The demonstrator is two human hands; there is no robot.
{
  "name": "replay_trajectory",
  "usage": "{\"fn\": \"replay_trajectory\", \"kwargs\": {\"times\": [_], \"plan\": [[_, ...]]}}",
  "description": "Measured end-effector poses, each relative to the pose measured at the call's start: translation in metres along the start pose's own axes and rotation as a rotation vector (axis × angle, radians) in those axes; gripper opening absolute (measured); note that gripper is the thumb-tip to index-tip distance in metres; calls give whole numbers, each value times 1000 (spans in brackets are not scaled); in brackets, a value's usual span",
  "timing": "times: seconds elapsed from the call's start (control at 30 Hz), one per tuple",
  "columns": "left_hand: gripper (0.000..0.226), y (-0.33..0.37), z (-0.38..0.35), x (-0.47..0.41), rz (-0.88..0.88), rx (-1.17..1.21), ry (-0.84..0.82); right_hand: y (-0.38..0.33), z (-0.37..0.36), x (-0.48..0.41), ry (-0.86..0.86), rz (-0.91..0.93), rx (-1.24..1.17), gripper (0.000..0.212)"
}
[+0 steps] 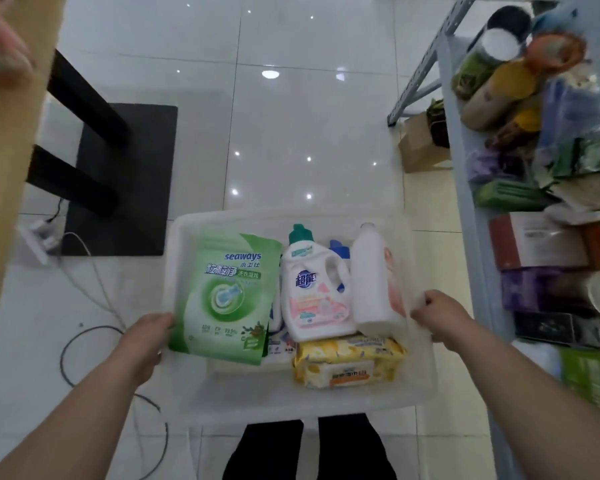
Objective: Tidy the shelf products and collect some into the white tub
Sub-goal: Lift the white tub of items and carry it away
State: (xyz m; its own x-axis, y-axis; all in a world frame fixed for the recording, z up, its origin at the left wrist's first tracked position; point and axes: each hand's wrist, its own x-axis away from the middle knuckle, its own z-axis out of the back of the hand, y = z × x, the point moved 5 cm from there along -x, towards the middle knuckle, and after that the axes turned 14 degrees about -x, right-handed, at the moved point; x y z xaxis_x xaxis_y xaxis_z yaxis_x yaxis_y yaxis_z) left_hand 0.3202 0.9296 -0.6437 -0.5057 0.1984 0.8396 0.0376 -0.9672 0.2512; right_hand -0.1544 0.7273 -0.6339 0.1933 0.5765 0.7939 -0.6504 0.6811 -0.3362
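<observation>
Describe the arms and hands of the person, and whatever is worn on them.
No sleeves show: the left forearm and right forearm are bare to the picture's edge. The left hand and right hand wear no gloves, and neither wrist shows a watch or band.

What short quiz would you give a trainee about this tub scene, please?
1. True or false: the left hand and right hand both grip the white tub.
2. What stands between the green pouch and the white bottle? A kettle; B detergent bottle; C mug.
3. Fill in: the shelf stands on the person's ___ side.
Key: 1 true; 2 B; 3 right.
</observation>
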Motion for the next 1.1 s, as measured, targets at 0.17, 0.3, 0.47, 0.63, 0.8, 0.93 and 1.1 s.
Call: {"fn": "replay_trajectory", "kwargs": {"times": [0.17,0.3,0.47,0.63,0.8,0.93,1.1], "plan": [[21,-4,-61,-84,98,6,-87,17,-44,-112,-79,-66,-23,23],[16,-16,-103,-159,158,17,-120,31,-77,-190,-57,-58,12,22],[18,-26,-170,-249,177,-16,-107,66,-120,-274,-43,-100,57,25],[17,-30,-215,-318,152,-53,-126,93,-147,-340,-21,-99,127,30],[16,-37,-245,-359,124,-64,-154,113,-163,-384,5,-114,154,29],[22,-44,-250,-371,111,12,-100,125,-168,-401,20,-121,115,29],[48,-78,-248,-339,234,129,115,88,-167,-400,111,124,238,57]]}}
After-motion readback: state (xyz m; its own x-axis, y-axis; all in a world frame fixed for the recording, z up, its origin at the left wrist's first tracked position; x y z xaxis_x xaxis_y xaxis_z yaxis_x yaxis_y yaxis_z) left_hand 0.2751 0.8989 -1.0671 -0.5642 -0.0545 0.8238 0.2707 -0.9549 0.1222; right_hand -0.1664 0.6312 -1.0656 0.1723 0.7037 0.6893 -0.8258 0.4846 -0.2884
